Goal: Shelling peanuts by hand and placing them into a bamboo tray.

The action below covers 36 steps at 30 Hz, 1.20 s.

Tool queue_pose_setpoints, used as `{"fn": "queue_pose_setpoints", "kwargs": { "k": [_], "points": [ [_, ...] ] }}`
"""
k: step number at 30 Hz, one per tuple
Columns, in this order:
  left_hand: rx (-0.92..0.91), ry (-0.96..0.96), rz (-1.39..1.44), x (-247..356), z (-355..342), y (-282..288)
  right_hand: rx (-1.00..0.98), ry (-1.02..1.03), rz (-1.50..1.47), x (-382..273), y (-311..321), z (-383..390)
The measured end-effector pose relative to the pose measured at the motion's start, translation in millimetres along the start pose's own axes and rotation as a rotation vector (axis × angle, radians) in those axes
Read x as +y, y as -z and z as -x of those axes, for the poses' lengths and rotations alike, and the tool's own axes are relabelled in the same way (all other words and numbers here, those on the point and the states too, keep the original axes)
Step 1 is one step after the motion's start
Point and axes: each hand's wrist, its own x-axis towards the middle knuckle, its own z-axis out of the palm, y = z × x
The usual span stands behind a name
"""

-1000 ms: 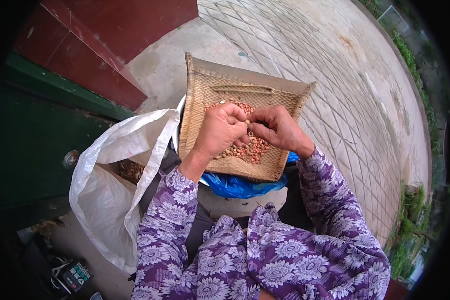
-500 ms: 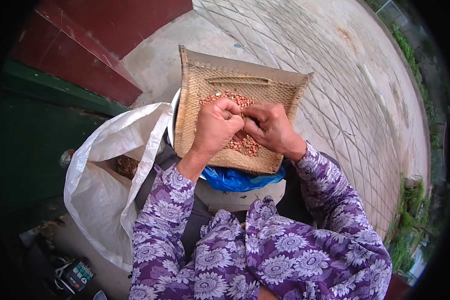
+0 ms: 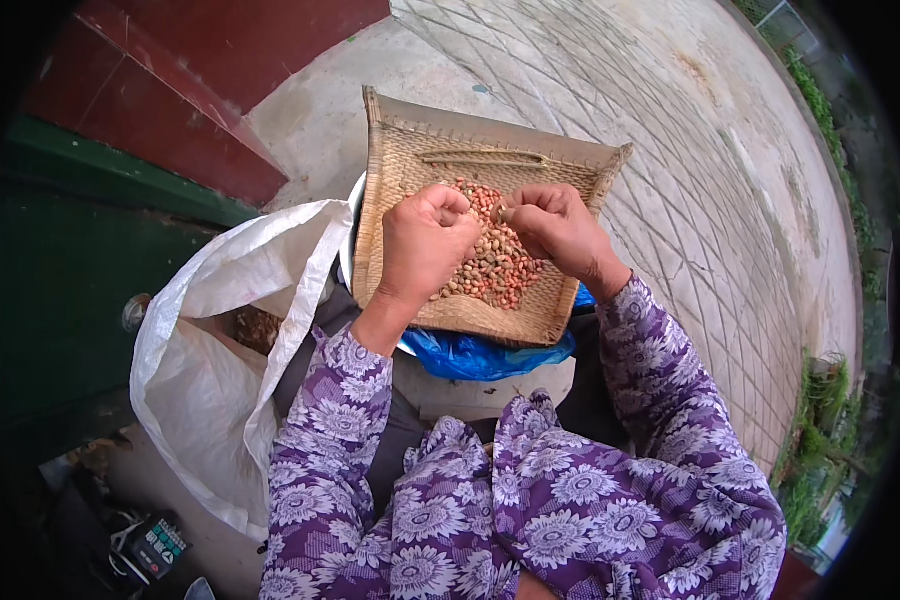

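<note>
- Both hands are staying together over the woven tray (image 3: pixel 410 170) since the earlier frame.
- Left hand (image 3: pixel 425 245) is curling shut; whether it is holding anything cannot be told.
- Right hand (image 3: pixel 560 225) is pinching a peanut (image 3: pixel 503 213) above the shelled peanuts (image 3: pixel 495 270) at the tray's middle; its long axis cannot be told.

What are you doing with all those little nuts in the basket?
A person in purple flowered sleeves works with both hands over a flat woven tray that holds a pile of reddish shelled peanuts. The left hand and right hand meet above the pile, fingertips pinching something small between them. An open white sack sits at the person's left, and a blue plastic bag shows under the tray.
</note>
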Motion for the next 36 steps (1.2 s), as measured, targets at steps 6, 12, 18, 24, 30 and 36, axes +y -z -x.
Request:
{"fn": "queue_pose_setpoints", "kwargs": {
  "k": [6, 12, 18, 24, 30, 36],
  "points": [
    [-0.013, 0.006, 0.041, 3.6, -2.5, 0.7, -0.09, -0.137, -0.391, 3.7, -5.5, -10.4],
    [-0.019, -0.027, 0.125, -4.1, -2.9, -3.2, -0.116, -0.091, -0.319, 16.7, -12.3, -21.6],
    [-0.007, -0.283, -0.457, -15.8, -7.3, -7.7, -0.055, 0.186, -0.205, -16.7, -28.8, -10.4],
    [-0.118, -0.25, -0.518, -22.0, 3.4, -12.0, -0.478, 0.705, 0.538, -52.5, -158.0, -3.3],
    [-0.266, -0.163, -0.613, -18.8, -15.2, -14.2, -0.6, 0.954, 0.708, -19.5, -224.6, -54.6],
    [0.064, -0.87, -0.358, -49.8, -22.1, -3.3, -0.483, 0.476, 0.295, -55.3, -153.2, -44.9]
  ]
}}
